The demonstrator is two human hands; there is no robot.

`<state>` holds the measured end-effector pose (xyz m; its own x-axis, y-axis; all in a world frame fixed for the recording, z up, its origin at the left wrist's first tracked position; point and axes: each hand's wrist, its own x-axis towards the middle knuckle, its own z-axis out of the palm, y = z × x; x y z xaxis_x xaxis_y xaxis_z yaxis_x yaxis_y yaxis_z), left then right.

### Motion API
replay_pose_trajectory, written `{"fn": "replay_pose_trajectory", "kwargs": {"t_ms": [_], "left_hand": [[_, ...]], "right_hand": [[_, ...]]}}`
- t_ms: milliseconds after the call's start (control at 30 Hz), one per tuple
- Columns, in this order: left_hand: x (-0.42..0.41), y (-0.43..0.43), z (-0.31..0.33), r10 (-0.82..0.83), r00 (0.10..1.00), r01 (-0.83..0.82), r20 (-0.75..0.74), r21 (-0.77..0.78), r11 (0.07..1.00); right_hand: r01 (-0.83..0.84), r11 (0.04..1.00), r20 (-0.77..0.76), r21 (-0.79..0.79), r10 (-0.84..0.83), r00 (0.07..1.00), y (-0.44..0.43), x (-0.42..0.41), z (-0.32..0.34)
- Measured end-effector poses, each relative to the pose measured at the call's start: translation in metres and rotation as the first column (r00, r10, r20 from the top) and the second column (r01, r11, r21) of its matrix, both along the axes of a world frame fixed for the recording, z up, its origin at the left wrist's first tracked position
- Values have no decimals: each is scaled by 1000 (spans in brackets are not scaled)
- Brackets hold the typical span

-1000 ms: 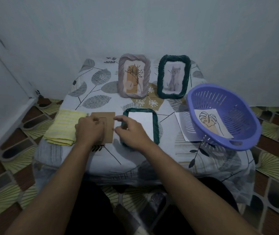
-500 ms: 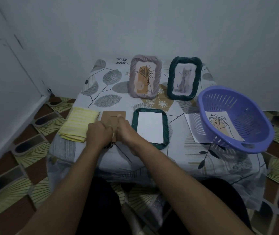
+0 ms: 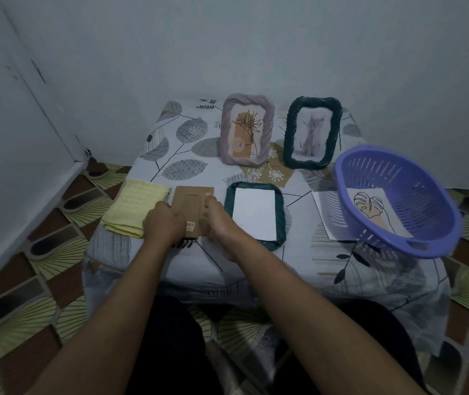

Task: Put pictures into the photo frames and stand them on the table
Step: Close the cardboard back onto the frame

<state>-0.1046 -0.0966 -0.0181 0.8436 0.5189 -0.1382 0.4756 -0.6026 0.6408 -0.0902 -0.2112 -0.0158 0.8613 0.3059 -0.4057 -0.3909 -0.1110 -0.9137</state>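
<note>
A brown cardboard backing board [image 3: 192, 199] lies on the table, just left of a dark green frame [image 3: 280, 223] that lies face down with a white sheet in it. My left hand [image 3: 164, 223] grips the board's left edge. My right hand [image 3: 216, 220] holds its right edge, thumb on top. At the back a grey-purple frame [image 3: 247, 132] with a plant picture and a dark green frame [image 3: 311, 132] with a cat picture stand upright. A leaf picture [image 3: 375, 209] lies inside the purple basket [image 3: 427, 201].
A folded yellow cloth [image 3: 134, 208] lies at the table's left edge, touching the board's side. A white sheet [image 3: 326, 212] sticks out under the basket. The small table [image 3: 256, 260] has a leaf-patterned cover; walls close in behind and left.
My right hand left the lying green frame and came onto the backing board's right edge. My left hand stayed on the board. The camera shifted left.
</note>
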Motion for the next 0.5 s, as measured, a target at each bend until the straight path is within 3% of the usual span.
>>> {"fn": "replay_pose_trajectory", "kwargs": {"t_ms": [167, 300, 500], "left_hand": [[-3, 7, 14, 113, 990, -97, 80, -184, 978], [-3, 19, 16, 115, 984, -49, 133, -419, 907], [3, 4, 41, 82, 953, 77, 293, -493, 867]], "right_hand": [[-24, 998, -45, 63, 27, 999, -6, 0, 10], [-54, 996, -84, 66, 59, 995, -10, -4, 25], [-18, 1000, 4, 20, 18, 1000, -26, 1, 40]]}}
